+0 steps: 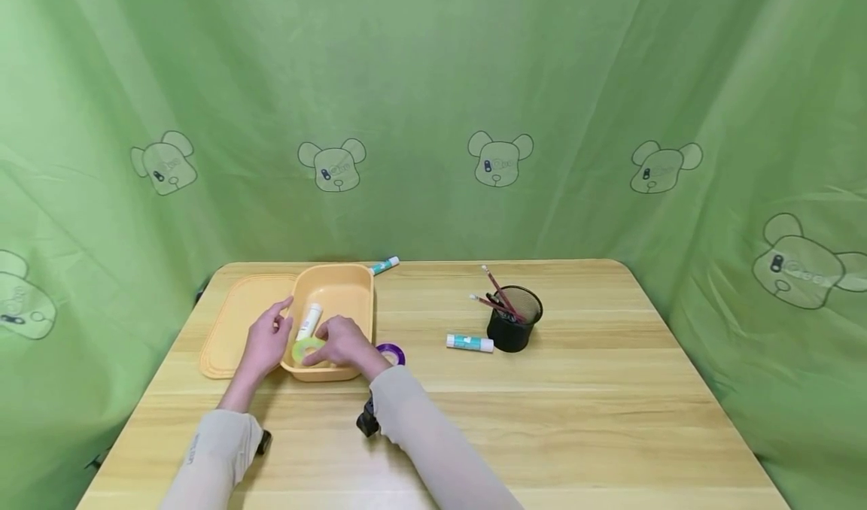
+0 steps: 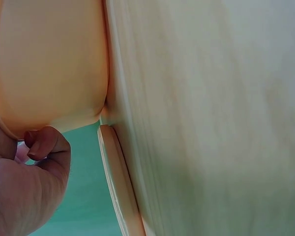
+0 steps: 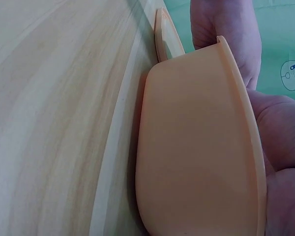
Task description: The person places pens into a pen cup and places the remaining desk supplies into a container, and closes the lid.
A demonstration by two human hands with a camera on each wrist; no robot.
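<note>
An orange plastic box (image 1: 348,293) stands on the left of the table, with a white glue stick (image 1: 309,320) and a yellow-green tape roll (image 1: 301,352) in it. My right hand (image 1: 342,341) reaches over the near right side of the box and pinches the tape roll inside. At the left rim, my left hand (image 1: 267,341) holds the box edge with bent fingers; the left wrist view shows its curled fingers (image 2: 49,147) by the rim. In the right wrist view the box wall (image 3: 196,142) hides the tape and the right fingertips.
An orange lid (image 1: 233,329) lies left of the box. A purple tape roll (image 1: 392,353) sits at the box's right. One teal glue stick (image 1: 384,265) lies behind it, another teal glue stick (image 1: 470,343) beside the black mesh pen holder (image 1: 511,333) with pencils.
</note>
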